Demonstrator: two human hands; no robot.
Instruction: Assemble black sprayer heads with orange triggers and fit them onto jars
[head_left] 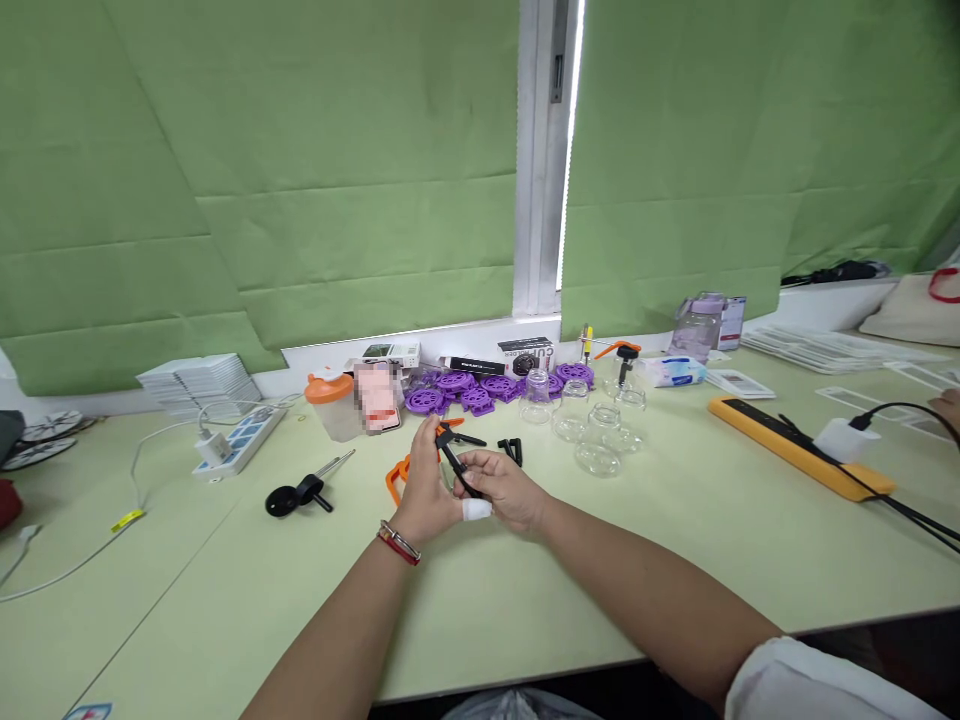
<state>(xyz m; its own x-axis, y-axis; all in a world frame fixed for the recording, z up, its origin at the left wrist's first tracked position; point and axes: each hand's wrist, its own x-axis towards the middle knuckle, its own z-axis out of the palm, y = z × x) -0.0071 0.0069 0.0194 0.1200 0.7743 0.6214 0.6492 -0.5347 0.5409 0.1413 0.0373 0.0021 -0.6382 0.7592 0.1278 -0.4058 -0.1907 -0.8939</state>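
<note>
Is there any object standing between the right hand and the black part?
Nothing visible does: the right hand holds the black part near its lower end, and the left hand is at its upper end.

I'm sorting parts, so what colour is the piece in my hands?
The piece looks mostly black, seen in the head view.

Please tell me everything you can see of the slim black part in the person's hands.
The slim black part looks like plastic: a straight, narrow shaft with a broader upper end. It is held tilted over the pale table, its upper end leaning toward the left hand. The right hand grips it near the lower end, its fingers covering some of it. How firmly the left hand holds it is unclear, and finer details are too small to tell.
</note>
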